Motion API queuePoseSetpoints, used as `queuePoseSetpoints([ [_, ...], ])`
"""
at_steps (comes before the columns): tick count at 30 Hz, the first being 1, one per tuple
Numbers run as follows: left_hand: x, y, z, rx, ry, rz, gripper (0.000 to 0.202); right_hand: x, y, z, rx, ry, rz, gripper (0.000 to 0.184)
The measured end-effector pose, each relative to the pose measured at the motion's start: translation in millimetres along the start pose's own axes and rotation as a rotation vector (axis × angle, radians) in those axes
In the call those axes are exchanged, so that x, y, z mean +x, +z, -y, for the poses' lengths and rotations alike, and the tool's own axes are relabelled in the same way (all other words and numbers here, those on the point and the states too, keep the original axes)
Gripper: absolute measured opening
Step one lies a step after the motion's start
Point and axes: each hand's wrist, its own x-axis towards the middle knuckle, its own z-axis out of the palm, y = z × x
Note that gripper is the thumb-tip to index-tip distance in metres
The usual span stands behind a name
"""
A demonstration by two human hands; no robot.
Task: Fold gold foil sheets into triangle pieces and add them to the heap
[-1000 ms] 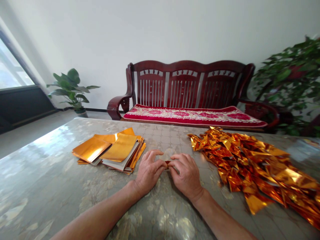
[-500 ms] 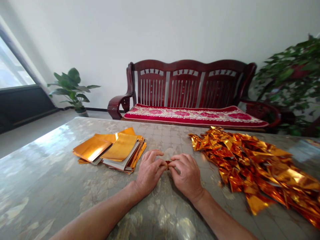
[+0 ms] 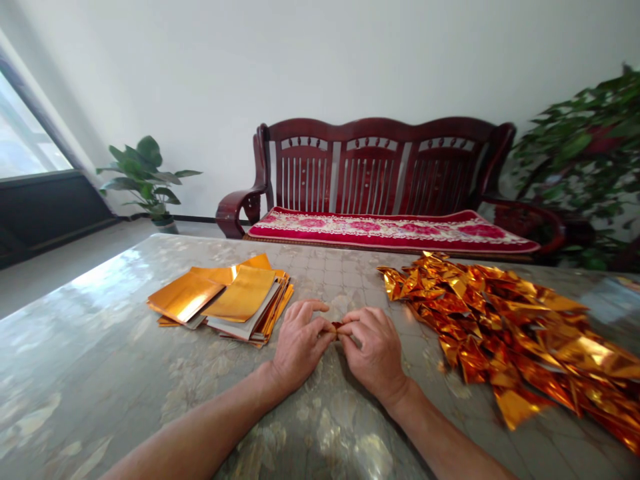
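Observation:
My left hand (image 3: 301, 341) and my right hand (image 3: 374, 348) meet at the middle of the table, thumbs and forefingers pinched. Between the fingertips is a small piece of gold foil paper (image 3: 337, 327), mostly hidden by the fingers. To the left of my left hand lies a loose stack of flat gold foil paper sheets (image 3: 241, 293), some showing a pale grey underside. A wide heap of folded, shiny gold-orange foil pieces (image 3: 480, 313) spreads to the right of my right hand.
The table (image 3: 125, 373) has a glossy, patterned grey cover. Behind it stands a dark red wooden bench (image 3: 367, 167) with a red floral cushion (image 3: 390, 230). Potted plants (image 3: 145, 173) stand at the left and far right. A pale, clear plastic item (image 3: 607, 303) lies at the table's right.
Hardly anything differs. Both hands keep their pinch on the foil paper in the same spot, and the view has shifted very slightly.

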Motion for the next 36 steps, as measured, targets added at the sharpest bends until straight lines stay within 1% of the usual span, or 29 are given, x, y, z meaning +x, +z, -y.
queuePoseSetpoints([
  [11,-2,2.8,1,-0.013,-0.009,0.001,0.007,-1,3,2,0.032,0.0,0.002,0.015],
  [16,-3,2.0,1,0.009,-0.057,0.052,0.005,-1,0,0,0.034,0.019,0.031,0.011],
  [19,-3,2.7,4,0.0,-0.076,0.058,0.006,0,-3,-7,0.073,0.061,0.023,0.013],
  [23,-3,3.3,7,-0.047,-0.06,0.056,0.007,2,-3,-18,0.099,0.172,0.001,0.014],
  [25,-4,2.8,8,-0.074,-0.036,0.059,0.007,4,-2,-23,0.12,0.229,0.034,0.015],
  [29,-6,2.4,6,-0.09,0.014,0.081,0.008,8,-2,-26,0.127,0.325,0.162,0.014],
  [36,-8,3.9,7,-0.106,0.04,0.117,0.007,11,-6,-16,0.02,0.378,0.334,0.014],
])
